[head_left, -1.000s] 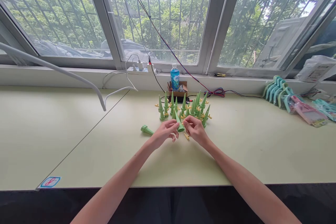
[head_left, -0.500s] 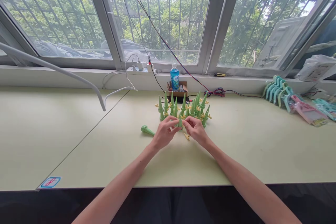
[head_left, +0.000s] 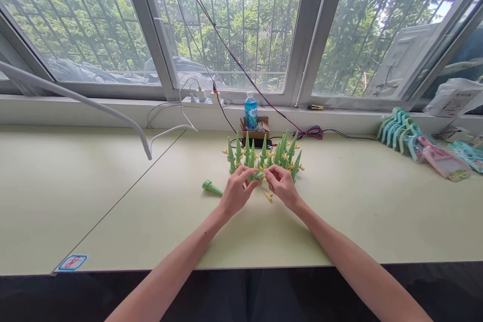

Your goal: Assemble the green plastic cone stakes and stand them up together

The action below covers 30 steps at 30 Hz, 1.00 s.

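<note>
My left hand (head_left: 237,189) pinches a green plant watering spike (head_left: 258,175), its tip tilted toward me. Against the side of that spike, my right hand (head_left: 284,187) has its thumb and fingers closed on a small yellow valve (head_left: 264,173), mostly hidden by the fingertips. On the table just below the hands lies a loose yellow valve (head_left: 268,195). Another green watering spike (head_left: 212,187) rests on its side left of my left hand. Behind both hands stand several upright green spikes (head_left: 277,155), many with yellow valves at their sides.
A blue bottle (head_left: 251,111) stands in a small cardboard box (head_left: 265,124) at the back. Bundled cables (head_left: 312,132) lie to its right. Green-blue hangers (head_left: 400,131) and a pink packaged item (head_left: 442,158) are at far right. A white curved bar (head_left: 113,107) crosses the left.
My left hand has closed its fingers and turned the spike from base toward me, through upright, to tip toward me. The right hand stays at its side with the valve.
</note>
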Available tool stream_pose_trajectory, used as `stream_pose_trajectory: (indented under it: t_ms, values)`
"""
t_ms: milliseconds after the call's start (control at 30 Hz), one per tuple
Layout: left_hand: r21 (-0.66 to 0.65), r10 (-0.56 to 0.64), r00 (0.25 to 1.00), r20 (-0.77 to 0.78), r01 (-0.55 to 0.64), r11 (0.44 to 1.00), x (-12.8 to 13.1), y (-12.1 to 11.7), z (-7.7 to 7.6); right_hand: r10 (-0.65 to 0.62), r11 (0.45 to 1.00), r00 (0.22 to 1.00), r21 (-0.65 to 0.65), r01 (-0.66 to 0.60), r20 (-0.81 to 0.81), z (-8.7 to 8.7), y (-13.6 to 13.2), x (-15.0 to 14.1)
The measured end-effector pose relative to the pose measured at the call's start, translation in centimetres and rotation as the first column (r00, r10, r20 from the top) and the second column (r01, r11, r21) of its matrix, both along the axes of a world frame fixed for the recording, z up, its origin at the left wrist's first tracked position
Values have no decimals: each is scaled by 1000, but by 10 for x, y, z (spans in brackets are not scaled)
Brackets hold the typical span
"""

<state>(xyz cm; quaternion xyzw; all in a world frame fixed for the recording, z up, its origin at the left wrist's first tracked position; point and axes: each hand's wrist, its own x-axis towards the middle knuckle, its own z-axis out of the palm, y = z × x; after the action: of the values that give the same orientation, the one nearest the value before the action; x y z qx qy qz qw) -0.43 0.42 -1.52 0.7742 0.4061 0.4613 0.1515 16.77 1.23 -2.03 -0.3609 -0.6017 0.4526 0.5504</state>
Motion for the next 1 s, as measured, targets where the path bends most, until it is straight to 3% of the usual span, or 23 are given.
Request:
stream_pose_trajectory:
  t_ms: [133,200,267,333,433,567,733,900,1000]
  values:
    - [-262,5,991,134,31,965,2,0,4,-64,997,998,42,64,-17,1,0,1]
    - [-468,-55,974,220,155,870,2,0,7,-68,995,998,68,67,9,2,-1,1]
    - [-615,-107,939,327,297,731,2,-1,11,-51,995,998,91,46,47,3,-3,1]
    - [-663,-134,899,417,401,632,1,-2,13,-25,995,997,103,18,70,3,-4,1]
    - [-657,-148,870,471,457,599,0,-3,14,8,995,998,102,-15,63,3,-5,1]
    - [-631,-172,882,439,439,640,-2,-2,11,21,996,998,87,-26,51,2,-4,2]
    - [-511,-169,929,330,326,795,-1,-4,9,11,997,998,72,-15,57,1,-4,2]
    - [-283,-120,965,231,185,941,2,-4,6,20,998,999,51,-21,35,2,-5,1]
    - [-100,-107,982,155,123,987,2,-2,1,43,999,999,10,-43,10,6,-7,0]
